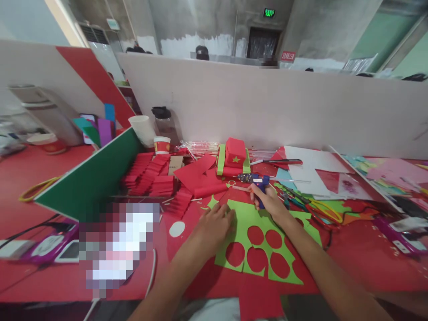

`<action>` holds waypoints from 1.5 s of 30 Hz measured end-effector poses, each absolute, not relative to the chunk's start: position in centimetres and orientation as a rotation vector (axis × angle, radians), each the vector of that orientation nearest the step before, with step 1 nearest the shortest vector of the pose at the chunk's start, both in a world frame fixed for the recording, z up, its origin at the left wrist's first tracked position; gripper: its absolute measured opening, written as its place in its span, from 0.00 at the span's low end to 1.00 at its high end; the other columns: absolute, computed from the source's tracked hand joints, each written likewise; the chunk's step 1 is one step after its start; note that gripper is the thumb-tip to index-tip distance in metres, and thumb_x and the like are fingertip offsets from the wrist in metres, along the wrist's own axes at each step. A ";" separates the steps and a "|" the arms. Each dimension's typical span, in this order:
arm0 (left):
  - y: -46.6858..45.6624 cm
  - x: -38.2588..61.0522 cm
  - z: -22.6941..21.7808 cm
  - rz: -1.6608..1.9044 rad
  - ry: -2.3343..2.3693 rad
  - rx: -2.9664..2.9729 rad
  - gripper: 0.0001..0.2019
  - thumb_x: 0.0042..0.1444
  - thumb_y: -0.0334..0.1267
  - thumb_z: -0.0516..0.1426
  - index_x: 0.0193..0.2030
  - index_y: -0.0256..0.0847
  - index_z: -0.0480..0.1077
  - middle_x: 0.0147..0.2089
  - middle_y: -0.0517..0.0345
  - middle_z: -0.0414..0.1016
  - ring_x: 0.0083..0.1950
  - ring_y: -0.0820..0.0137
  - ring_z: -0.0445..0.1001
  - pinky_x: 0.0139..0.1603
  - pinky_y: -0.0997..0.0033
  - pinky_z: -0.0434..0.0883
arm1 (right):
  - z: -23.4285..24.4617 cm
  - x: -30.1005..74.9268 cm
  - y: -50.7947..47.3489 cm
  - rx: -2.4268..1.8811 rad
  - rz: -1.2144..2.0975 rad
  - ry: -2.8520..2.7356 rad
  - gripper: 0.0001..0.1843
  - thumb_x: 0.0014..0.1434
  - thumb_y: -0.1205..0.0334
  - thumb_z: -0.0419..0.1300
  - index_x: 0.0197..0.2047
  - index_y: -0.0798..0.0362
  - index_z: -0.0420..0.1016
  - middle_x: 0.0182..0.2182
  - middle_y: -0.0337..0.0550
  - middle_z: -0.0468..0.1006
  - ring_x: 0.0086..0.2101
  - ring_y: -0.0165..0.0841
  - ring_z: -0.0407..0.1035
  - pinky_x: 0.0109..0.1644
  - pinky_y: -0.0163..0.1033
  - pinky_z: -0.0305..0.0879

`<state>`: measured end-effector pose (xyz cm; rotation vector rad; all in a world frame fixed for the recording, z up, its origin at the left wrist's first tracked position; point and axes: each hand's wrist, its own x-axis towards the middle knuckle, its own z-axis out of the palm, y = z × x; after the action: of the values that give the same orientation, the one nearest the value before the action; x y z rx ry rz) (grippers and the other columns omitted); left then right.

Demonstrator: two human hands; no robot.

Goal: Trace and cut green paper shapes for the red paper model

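My right hand (267, 200) is wrapped round the handle of a blue hot glue gun (261, 179), its nozzle toward the left and a clear glue stick out of its back. A pale thin stick (240, 189) lies just below the nozzle. Palm down, my left hand (216, 223) has bent fingers at the left edge of a green sheet (245, 214) with several round holes; whatever they pinch is hidden. Close to those fingertips is a small green paper piece (213, 202). Behind the glue gun stands a red paper box (235, 152) with a green star and green sides.
Folded red paper strips (147, 174) are piled at the left by a green board (90, 178). A white paper disc (177, 229) lies left of my hand. Yellow-handled scissors (326, 211), cords and scraps lie at right. A lit, blurred-out device (122, 245) sits front left.
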<state>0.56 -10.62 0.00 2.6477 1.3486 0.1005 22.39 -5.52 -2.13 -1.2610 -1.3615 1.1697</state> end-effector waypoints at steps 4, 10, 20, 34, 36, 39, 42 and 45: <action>-11.2 0.9 -0.8 0.085 1.416 2.650 0.18 0.63 0.42 0.56 0.58 0.41 0.68 0.59 0.47 0.71 0.61 0.54 0.66 0.58 0.52 0.67 | 0.3 24.5 -5.8 -1.168 1.130 -1.387 0.16 0.61 0.48 0.62 0.38 0.54 0.76 0.24 0.39 0.74 0.27 0.31 0.69 0.33 0.35 0.66; -11.0 1.1 -1.7 0.182 1.460 2.705 0.22 0.64 0.45 0.56 0.63 0.41 0.63 0.58 0.47 0.72 0.58 0.57 0.68 0.57 0.55 0.66 | 2.7 30.6 -6.7 -1.127 1.331 -1.353 0.20 0.56 0.53 0.68 0.47 0.52 0.71 0.35 0.44 0.76 0.34 0.34 0.69 0.38 0.39 0.67; -10.8 0.4 -3.6 0.331 1.422 2.732 0.25 0.66 0.51 0.51 0.64 0.40 0.63 0.63 0.45 0.69 0.60 0.55 0.66 0.58 0.53 0.64 | -0.6 34.9 -3.1 -1.867 0.451 -1.367 0.12 0.57 0.58 0.60 0.43 0.52 0.67 0.20 0.34 0.69 0.20 0.33 0.65 0.26 0.37 0.59; -10.9 0.2 -3.4 0.394 1.376 2.722 0.24 0.67 0.52 0.48 0.63 0.43 0.65 0.65 0.47 0.68 0.59 0.56 0.67 0.57 0.54 0.64 | -1.2 33.5 -2.6 -2.481 -0.145 -1.714 0.20 0.63 0.49 0.58 0.49 0.57 0.70 0.40 0.55 0.78 0.41 0.45 0.75 0.40 0.41 0.64; -10.9 0.2 -3.4 0.404 1.366 2.728 0.23 0.67 0.52 0.48 0.63 0.43 0.66 0.66 0.47 0.67 0.59 0.56 0.67 0.57 0.54 0.64 | -0.8 33.3 -3.1 -2.498 -0.168 -1.728 0.22 0.62 0.50 0.59 0.52 0.58 0.68 0.43 0.56 0.76 0.40 0.45 0.75 0.40 0.42 0.64; -10.9 0.3 -3.4 0.404 1.372 2.723 0.24 0.67 0.52 0.48 0.63 0.44 0.66 0.67 0.48 0.67 0.59 0.55 0.67 0.57 0.54 0.64 | 0.5 32.2 -3.9 -2.465 -0.262 -1.769 0.24 0.63 0.48 0.58 0.55 0.57 0.66 0.47 0.58 0.73 0.40 0.46 0.75 0.38 0.44 0.64; -10.9 0.3 -3.3 0.406 1.373 2.710 0.24 0.67 0.52 0.48 0.63 0.43 0.66 0.67 0.48 0.67 0.60 0.54 0.67 0.58 0.52 0.64 | 2.1 29.3 -4.5 -2.137 -0.262 -2.054 0.18 0.65 0.53 0.58 0.53 0.54 0.68 0.46 0.54 0.74 0.44 0.45 0.73 0.42 0.42 0.64; -10.9 0.3 -3.2 0.409 1.375 2.702 0.22 0.66 0.51 0.49 0.62 0.44 0.66 0.66 0.47 0.67 0.59 0.56 0.67 0.58 0.53 0.65 | 2.5 24.9 -4.5 -1.798 -0.159 -2.409 0.10 0.66 0.62 0.56 0.50 0.53 0.71 0.44 0.51 0.78 0.45 0.43 0.71 0.47 0.42 0.63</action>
<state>0.34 -10.94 -3.17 2.7021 1.3754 0.4085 24.88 -4.52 2.53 -1.7980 -2.4092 -0.1586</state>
